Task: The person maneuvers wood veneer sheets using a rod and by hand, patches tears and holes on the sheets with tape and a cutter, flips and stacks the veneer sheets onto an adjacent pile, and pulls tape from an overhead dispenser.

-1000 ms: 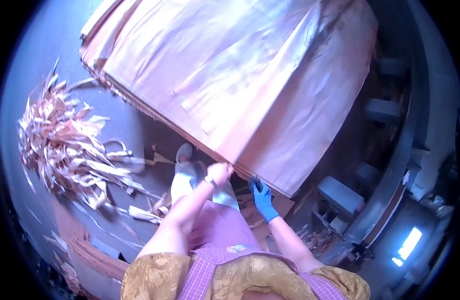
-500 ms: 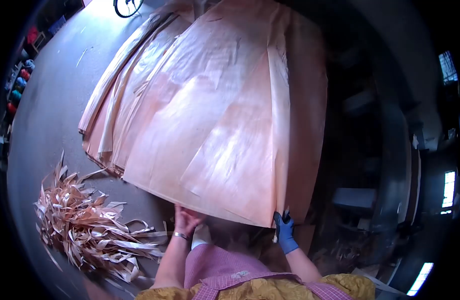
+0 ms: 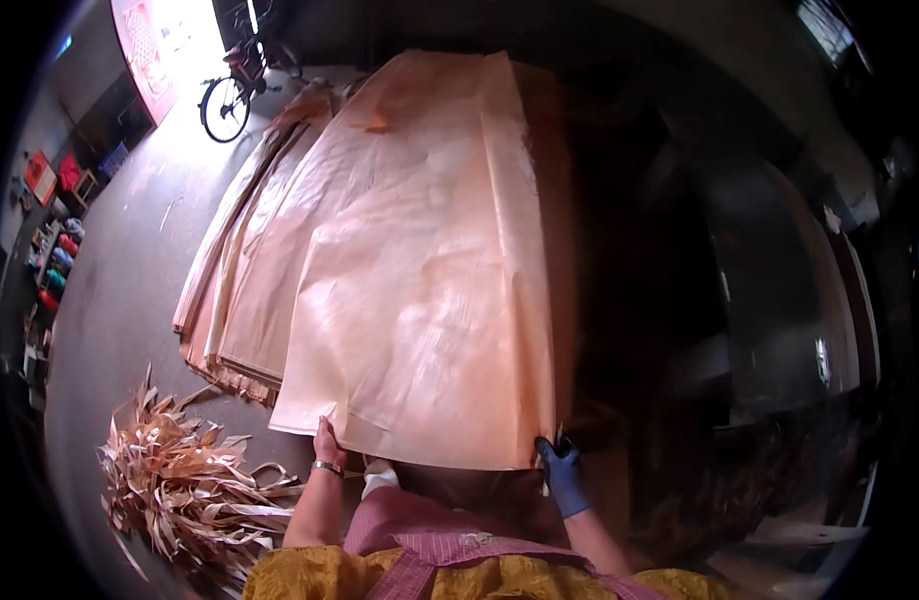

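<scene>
A large, thin peach-coloured veneer sheet [image 3: 409, 300] stretches out before me, lying over a stack. My bare left hand [image 3: 326, 446], with a metal band at the wrist, pinches its near edge toward the left corner, thumb on top. At the near right corner my right hand [image 3: 561, 472], in a blue glove with a dark palm, grips the edge. Something small and pale shows beside the glove, too small to name. The fingers beneath the sheet are hidden.
More layered veneer sheets [image 3: 249, 270] lie to the left. A heap of veneer strips [image 3: 184, 480] rests on the floor at lower left. A bicycle [image 3: 226, 108] stands by the bright doorway. Shelving with colourful items [image 3: 59, 260] lines the far left; the right side is dark.
My left hand has moved left along the near edge and now has its thumb on top. The sheet looks shifted and smoother. The view has tilted up, showing more of the bicycle and doorway.
</scene>
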`<state>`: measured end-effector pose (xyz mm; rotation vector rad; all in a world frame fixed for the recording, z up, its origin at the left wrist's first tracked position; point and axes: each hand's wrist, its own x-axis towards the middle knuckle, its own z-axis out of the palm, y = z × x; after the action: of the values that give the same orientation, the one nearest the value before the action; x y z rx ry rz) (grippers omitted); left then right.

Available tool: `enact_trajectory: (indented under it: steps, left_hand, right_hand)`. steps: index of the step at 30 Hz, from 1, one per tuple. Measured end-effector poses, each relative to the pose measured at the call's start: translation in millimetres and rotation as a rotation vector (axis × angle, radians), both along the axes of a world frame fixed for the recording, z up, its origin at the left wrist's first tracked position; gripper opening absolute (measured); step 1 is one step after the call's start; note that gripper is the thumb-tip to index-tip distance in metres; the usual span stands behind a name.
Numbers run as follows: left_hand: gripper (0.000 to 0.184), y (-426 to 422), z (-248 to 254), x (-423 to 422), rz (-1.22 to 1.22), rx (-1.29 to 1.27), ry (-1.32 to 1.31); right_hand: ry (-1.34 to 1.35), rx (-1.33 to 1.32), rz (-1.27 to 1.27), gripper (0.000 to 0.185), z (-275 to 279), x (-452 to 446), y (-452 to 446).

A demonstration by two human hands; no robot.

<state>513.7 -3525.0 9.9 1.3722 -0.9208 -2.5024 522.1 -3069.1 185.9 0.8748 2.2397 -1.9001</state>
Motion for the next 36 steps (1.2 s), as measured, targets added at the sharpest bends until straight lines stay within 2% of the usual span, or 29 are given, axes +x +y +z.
enact_trajectory:
  steps: [3,6,11,12,15,16,17,19,20,21,23,24,25,27,29,30,31,33,36]
  left_hand:
    - [0.025,82,42,2,-0.060,-0.038,0.033]
    - [0.036,145,21,-4,-0.131,-0.103,0.035]
    - [0.039,264,66,-27,-0.219,-0.018,-0.111]
    - [0.040,282,65,-29,-0.247,0.002,-0.138]
    - [0.039,332,16,-52,-0.201,0.032,0.036]
    - [0.057,371,44,-55,-0.217,0.055,0.096]
    - [0.062,393,41,-62,-0.223,0.081,0.128]
    - [0.073,448,36,-82,-0.235,0.148,0.195]
    - [0.059,480,40,-89,-0.267,0.166,0.151]
    - [0.054,498,1,-103,-0.330,0.373,0.463]
    - [0.044,536,-59,-129,-0.605,0.852,1.014]
    - [0.026,590,-9,-123,-0.254,0.252,0.407]
    - [0.022,635,63,-121,-0.310,0.216,0.323]
    - [0.019,692,52,-141,-0.252,0.272,0.322]
    - [0.019,745,87,-145,-0.396,0.299,0.314]
    - [0.017,769,112,-145,-0.409,0.310,0.334]
    - [0.017,793,125,-145,-0.415,0.279,0.314]
    - [0.018,840,152,-146,-0.432,0.218,0.285]
    - [0.018,919,176,-135,-0.392,0.143,0.410]
  right_hand:
    - [0.070,-0.006,-0.058,0.028,-17,13,75]
    - [0.107,-0.002,-0.073,0.029,-6,26,143]
    - [0.233,0.023,-0.172,0.025,26,36,244]
    - [0.313,0.021,-0.191,0.026,38,39,264]
    - [0.237,0.186,-0.138,0.019,-8,40,379]
    - [0.206,0.242,-0.147,0.023,44,42,394]
    - [0.280,0.119,-0.198,0.023,77,39,408]
    - [0.177,0.141,-0.206,0.025,87,38,480]
    - [0.240,0.139,-0.215,0.032,94,36,511]
    - [0.289,0.165,-0.219,0.048,85,35,553]
    - [-0.091,0.412,-0.280,0.064,94,38,634]
    - [0.002,0.336,-0.322,0.072,101,37,661]
    - [-0.005,0.380,-0.286,0.064,98,36,706]
    - [0.176,0.305,-0.234,0.037,145,25,740]
    - [0.241,0.404,-0.273,0.051,128,21,813]
    - [0.189,0.301,-0.178,0.052,138,19,840]
    - [0.395,0.527,-0.306,0.053,127,15,860]
    - [0.260,0.361,-0.182,0.036,131,13,917]
    - [0.171,0.384,-0.194,0.034,96,15,1018]
